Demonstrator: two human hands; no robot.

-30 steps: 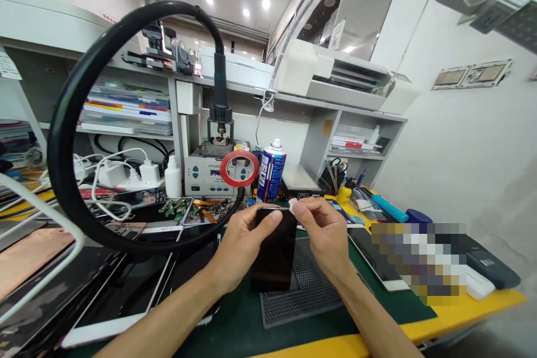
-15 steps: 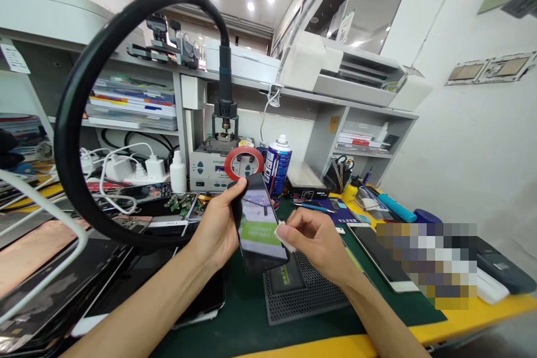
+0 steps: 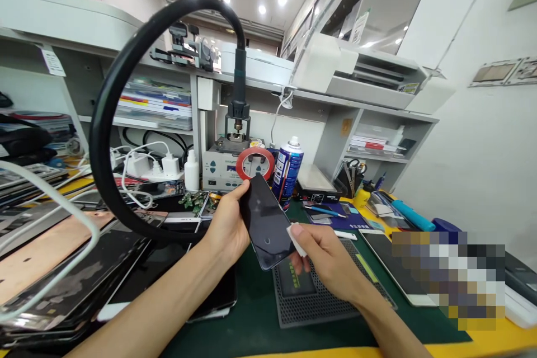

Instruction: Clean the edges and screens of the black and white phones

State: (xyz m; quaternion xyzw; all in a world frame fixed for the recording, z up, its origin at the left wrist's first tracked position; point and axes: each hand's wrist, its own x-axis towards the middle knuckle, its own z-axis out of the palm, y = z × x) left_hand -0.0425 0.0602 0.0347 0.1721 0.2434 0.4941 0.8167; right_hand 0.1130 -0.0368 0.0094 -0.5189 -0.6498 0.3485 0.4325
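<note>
My left hand [image 3: 230, 218] grips a black smartphone [image 3: 267, 218] by its left edge, thumb at the upper corner. The phone is tilted above the bench, its screen dark with a small ring-shaped mark near the lower end. My right hand [image 3: 325, 249] pinches a white wipe [image 3: 297, 239] between thumb and fingers, at the phone's lower right edge. Some right fingers reach under that edge. Beneath the hands lies a grey perforated mat [image 3: 319, 305] on a dark green work mat [image 3: 251, 330].
Loose phones and screens [image 3: 138, 279] crowd the left, under a black flexible hose [image 3: 98, 117]. Behind stand a red tape roll [image 3: 240, 163], a blue spray can [image 3: 287, 173] and a white bottle [image 3: 192, 172]. At right lies a white-framed tablet [image 3: 398, 268].
The phone's screen has gone from a lit green and white picture to dark. The wipe stays at the lower right edge. The whole view has shifted slightly, moving everything rightward.
</note>
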